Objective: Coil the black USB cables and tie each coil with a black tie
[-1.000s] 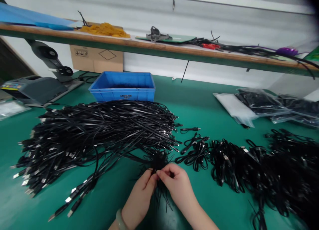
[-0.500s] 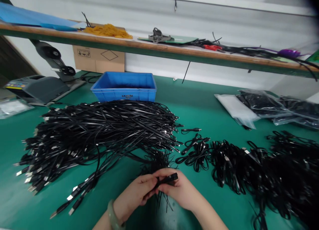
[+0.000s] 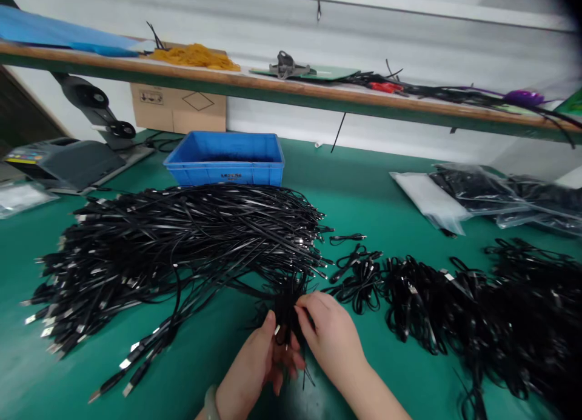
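A folded black USB cable [image 3: 282,335] lies in my left hand [image 3: 254,362], whose fingers curl loosely under it, with the thumb up along its side. One small metal plug end glints by the thumb. Just beyond is a heap of thin black twist ties [image 3: 287,290]. My right hand [image 3: 330,329] pinches at the near right edge of this heap, thumb and forefinger together on a twist tie; the fingertips partly cover it. On the left spreads a large pile of straight black USB cables [image 3: 195,226], a few of them lying apart toward the front.
Folded cables [image 3: 418,299] lie heaped on the right. Behind the straight cables stands a blue bin [image 3: 227,173]. A grey tape dispenser [image 3: 68,162] is at the back left, plastic bags [image 3: 431,199] at the back right. A shelf [image 3: 273,88] crosses above the green table.
My hands have moved apart from a shared grip on the folded cable. The left keeps the cable, now turned more upright; the right has gone to the twist ties.
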The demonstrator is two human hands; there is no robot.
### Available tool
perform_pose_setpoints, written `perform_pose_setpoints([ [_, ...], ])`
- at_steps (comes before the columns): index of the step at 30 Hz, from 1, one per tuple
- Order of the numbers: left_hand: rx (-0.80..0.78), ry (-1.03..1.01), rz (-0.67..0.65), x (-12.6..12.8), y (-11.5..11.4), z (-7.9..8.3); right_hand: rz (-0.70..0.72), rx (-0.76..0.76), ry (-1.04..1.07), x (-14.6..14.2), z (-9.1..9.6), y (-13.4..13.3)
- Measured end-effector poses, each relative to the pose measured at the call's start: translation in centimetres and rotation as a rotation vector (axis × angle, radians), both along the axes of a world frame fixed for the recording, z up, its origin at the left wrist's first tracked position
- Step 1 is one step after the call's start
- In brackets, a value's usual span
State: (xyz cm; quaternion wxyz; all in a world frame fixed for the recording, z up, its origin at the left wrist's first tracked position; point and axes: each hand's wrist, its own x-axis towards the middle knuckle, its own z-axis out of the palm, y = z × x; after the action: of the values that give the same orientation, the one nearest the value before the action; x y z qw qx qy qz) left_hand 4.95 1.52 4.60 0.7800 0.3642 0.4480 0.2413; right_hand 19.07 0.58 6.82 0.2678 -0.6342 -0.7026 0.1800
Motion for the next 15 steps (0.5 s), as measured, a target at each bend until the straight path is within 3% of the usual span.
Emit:
perform_pose_setpoints([
  [2,0.133,0.058,0.046,-0.6,0.5,1.0,0.046,-0.022,-0.021,0.0,0.0,-0.1],
  [5,0.293,0.193,0.140,-1.3,1.4,2.4,0.143,-0.128,0.197,-0.3,0.3,-0.3],
  [8,0.276,0.267,0.045,-1.3,1.6,2.7,0.060,-0.149,0.383,-0.4,0.6,-0.1],
  [11,0.277,0.204,-0.119,-1.2,1.3,2.6,-0.057,-0.133,0.377,-0.2,0.0,0.1],
  [13,0.381,0.179,-0.187,-1.3,1.2,2.7,-0.083,-0.139,0.365,-0.2,-0.7,0.1],
  [15,0.531,0.229,-0.165,-1.5,1.4,2.8,-0.086,-0.190,0.421,-0.3,-1.2,-0.1],
])
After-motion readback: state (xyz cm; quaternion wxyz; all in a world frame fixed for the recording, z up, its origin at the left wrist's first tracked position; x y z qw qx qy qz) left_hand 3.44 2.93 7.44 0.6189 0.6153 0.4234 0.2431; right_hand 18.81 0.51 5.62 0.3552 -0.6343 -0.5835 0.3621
